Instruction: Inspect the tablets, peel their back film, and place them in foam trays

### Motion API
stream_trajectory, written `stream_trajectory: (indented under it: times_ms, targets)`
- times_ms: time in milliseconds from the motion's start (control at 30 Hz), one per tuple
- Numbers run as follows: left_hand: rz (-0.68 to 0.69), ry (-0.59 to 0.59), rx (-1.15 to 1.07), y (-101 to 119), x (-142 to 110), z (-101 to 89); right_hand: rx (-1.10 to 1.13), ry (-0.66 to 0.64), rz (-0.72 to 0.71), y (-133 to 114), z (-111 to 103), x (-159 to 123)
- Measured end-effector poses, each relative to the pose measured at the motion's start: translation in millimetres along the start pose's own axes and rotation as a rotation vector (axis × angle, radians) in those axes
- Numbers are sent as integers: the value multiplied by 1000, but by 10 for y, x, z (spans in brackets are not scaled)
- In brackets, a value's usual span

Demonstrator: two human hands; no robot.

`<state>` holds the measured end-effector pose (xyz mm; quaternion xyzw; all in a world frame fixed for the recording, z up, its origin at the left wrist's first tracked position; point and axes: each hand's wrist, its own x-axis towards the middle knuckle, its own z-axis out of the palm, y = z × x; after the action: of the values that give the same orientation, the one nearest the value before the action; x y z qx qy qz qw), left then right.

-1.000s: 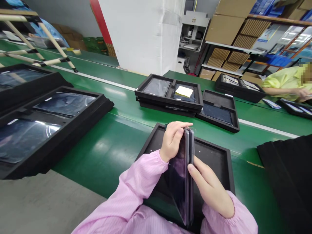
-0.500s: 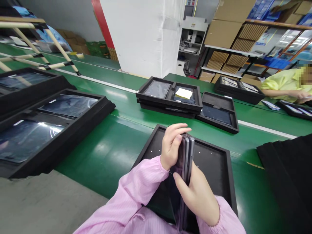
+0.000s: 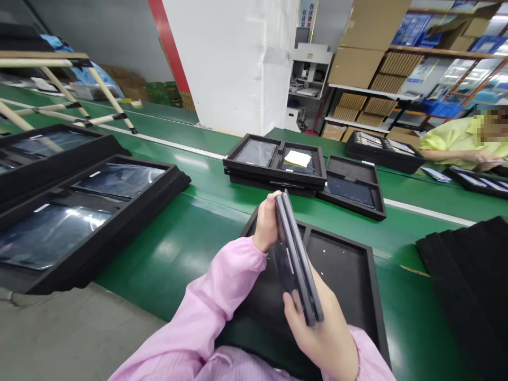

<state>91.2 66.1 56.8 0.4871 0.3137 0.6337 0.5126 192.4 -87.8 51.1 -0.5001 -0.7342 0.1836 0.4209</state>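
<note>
Two thin grey-edged tablets (image 3: 298, 259) stand on edge, side by side, in front of me. My left hand (image 3: 266, 221) is closed on their far end, its thumb near the top corner and its other fingers mostly hidden. Around the near end wraps my right hand (image 3: 327, 328), thumb on the left face and palm on the right. A dark glossy screen shows on the left tablet. Beneath both hands lies a black foam tray (image 3: 337, 270) with a divider and a few small white specks in it.
Black trays of film-covered tablets (image 3: 123, 180) lie at left. Ahead are stacked trays (image 3: 273, 177), the top one bearing a yellowish paper (image 3: 297, 158), beside another tray (image 3: 355, 211). Black foam pieces (image 3: 464, 286) stand at right. A person in yellow (image 3: 452, 140) works at far right.
The tablets have turned, so their long edges now slant from upper left to lower right. My left hand has gone from spread fingers over the top to gripping the far end.
</note>
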Motion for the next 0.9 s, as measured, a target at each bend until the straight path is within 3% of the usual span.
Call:
stream_trajectory:
  times_ms: [100,200,400,533,700,900]
  targets:
    - [104,-169,43,54,92,78,-37,-52,-46,59,-60,64]
    - [53,-255,88,10,127,118,-20,-132,-6,32,-121,138]
    - [48,-303,75,-51,150,149,221,-236,113,-4,-273,190]
    - [46,-350,54,-68,143,160,343,-213,177,82,-329,134]
    - [38,-372,60,-79,118,159,367,-219,217,111,-367,126]
    - [38,-361,88,-76,112,155,290,-187,146,59,-409,144]
